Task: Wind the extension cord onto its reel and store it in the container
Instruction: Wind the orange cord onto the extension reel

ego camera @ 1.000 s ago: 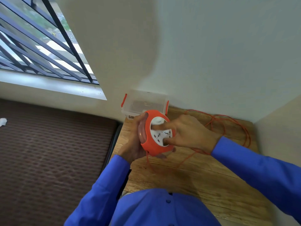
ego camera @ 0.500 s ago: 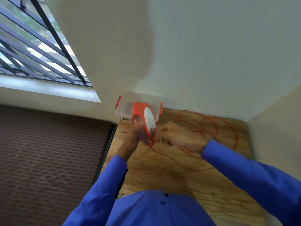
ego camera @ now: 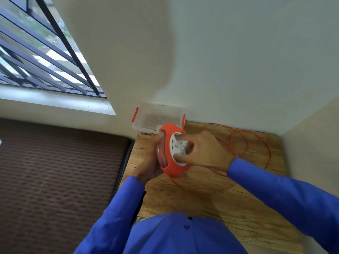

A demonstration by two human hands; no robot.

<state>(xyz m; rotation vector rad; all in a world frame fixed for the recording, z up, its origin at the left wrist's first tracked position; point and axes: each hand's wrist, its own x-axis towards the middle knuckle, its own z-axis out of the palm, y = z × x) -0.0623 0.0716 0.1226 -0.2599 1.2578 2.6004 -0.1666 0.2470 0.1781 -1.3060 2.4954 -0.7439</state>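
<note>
Reel (ego camera: 171, 158) in 2 hands, cord (ego camera: 256, 143) loose

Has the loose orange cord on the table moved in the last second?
Yes. The cord loops have pulled in, away from the table's right edge and toward the reel.

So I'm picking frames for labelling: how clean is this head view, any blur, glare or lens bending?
Head view: slight motion blur on the right hand and the loose cord; the reel is fairly sharp; strong wide-angle bending slants the window bars and walls; bright daylight washes out the window, with no harsh glare on the table; a soft broad shadow lies on the wall.
</note>
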